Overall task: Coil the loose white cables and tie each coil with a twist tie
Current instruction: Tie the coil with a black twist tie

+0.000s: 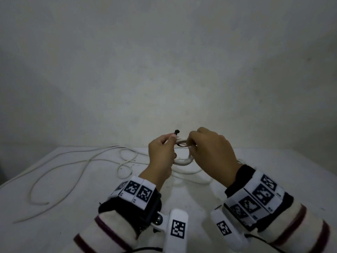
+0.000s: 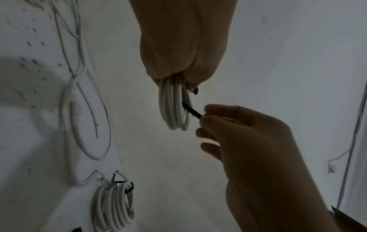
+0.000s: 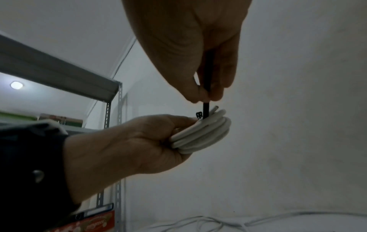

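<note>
A coil of white cable [image 1: 184, 162] is held up above the white table [image 1: 73, 189] between my two hands. My left hand [image 1: 171, 139] grips one side of the coil [image 3: 200, 135], its fingers curled round the bundled loops. A black twist tie [image 2: 191, 110] crosses the loops; one end [image 1: 176, 132] sticks up beside my left fingertips. My right hand [image 1: 191, 142] pinches the tie's other end [image 3: 206, 108] between thumb and fingers, just beside the coil. The coil's far half is hidden behind the hands in the head view.
Loose white cables [image 1: 76, 161] sprawl over the table's left and far side. A tied coil [image 2: 113, 207] lies on the table. A plain wall [image 1: 164, 70] rises behind the table. A grey metal shelf rack [image 3: 59, 70] stands to the left.
</note>
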